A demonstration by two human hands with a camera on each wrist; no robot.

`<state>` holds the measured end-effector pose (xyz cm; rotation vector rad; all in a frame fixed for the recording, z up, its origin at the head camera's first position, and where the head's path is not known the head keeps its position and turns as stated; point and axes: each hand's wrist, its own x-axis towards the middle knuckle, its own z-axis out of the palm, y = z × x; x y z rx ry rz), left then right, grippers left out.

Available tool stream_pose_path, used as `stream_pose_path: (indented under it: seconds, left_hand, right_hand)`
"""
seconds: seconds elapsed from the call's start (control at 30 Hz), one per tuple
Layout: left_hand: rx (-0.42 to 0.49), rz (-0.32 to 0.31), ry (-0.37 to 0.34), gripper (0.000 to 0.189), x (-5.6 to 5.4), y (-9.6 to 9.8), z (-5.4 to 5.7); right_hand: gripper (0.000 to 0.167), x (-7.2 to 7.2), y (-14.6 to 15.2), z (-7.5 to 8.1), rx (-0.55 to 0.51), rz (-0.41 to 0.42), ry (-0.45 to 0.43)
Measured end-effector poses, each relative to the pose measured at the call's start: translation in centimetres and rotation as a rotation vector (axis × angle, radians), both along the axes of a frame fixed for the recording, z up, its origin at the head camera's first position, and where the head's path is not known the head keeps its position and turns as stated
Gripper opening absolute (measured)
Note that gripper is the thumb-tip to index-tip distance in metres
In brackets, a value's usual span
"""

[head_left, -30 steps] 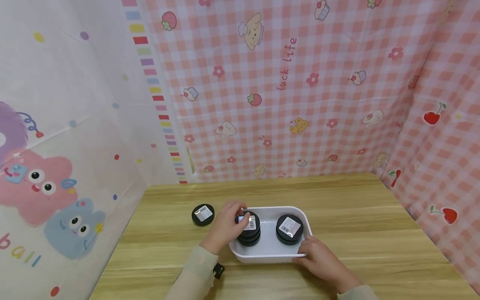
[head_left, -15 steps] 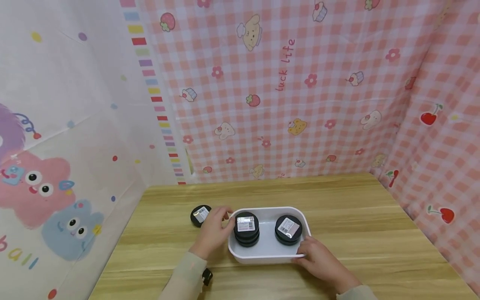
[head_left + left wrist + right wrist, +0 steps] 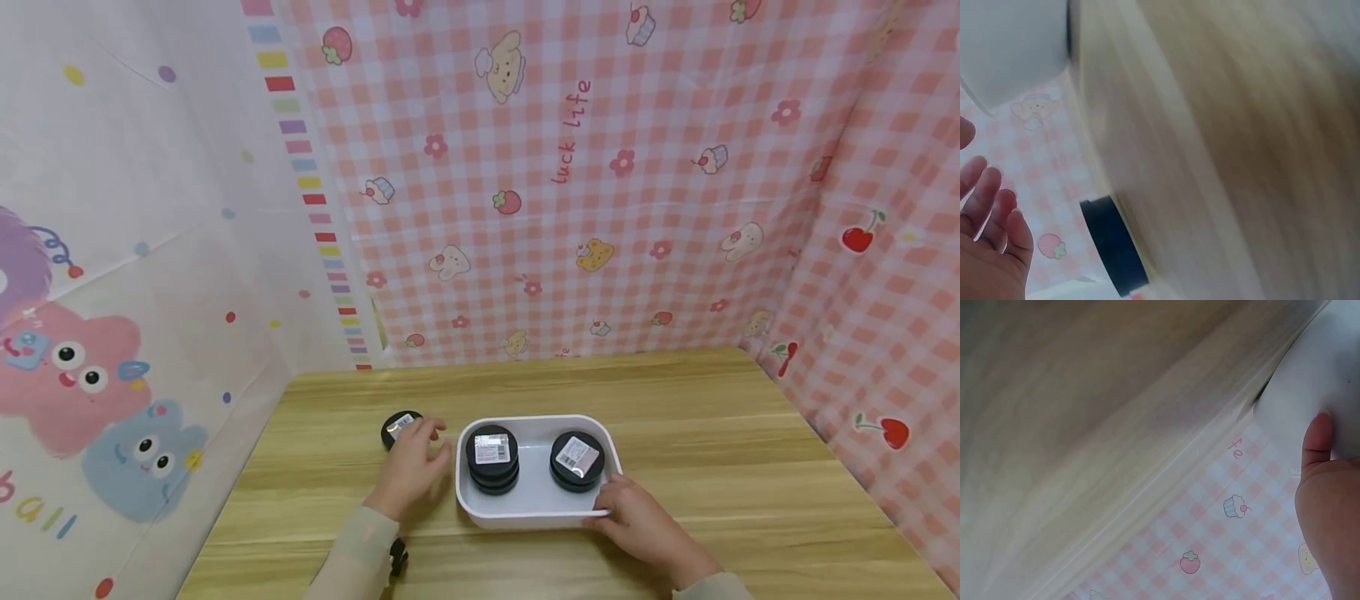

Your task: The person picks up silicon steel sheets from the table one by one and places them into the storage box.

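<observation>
My left hand (image 3: pixel 411 467) hovers left of the white tray (image 3: pixel 537 521), its fingers loosely bent and holding nothing. Beyond it, partly hidden by the hand, a round flat black container (image 3: pixel 395 422) with a white label lies on the table; the left wrist view shows this black container (image 3: pixel 1114 245) side-on near the fingers. My right hand (image 3: pixel 637 521) grips the tray's front right corner, thumb against the outer wall. Inside the tray, a stack of black round containers (image 3: pixel 492 460) stands at the left end, and a lower stack of black containers (image 3: pixel 577 460) at the right end.
The wooden table (image 3: pixel 712 433) reaches back to a pink checked curtain (image 3: pixel 525 250). A white curtain (image 3: pixel 187 250) with cartoon prints hangs along the left. A small black object (image 3: pixel 398 557) sits at the left wrist.
The left hand has let go of the left stack's top container and moved left out of the tray toward the single container. The right hand keeps its hold on the tray.
</observation>
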<state>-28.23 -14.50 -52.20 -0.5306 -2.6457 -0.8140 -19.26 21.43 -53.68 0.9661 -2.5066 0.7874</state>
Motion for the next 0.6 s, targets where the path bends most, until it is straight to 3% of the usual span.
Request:
stream_pose_path:
  seconds: [0.6]
  left_hand:
    - [-0.071, 0.062, -0.003, 0.033, -1.1, -2.8, -0.7]
  right_hand:
    - [0.021, 0.1, 0.0, -0.1, -0.012, -0.009, -0.002]
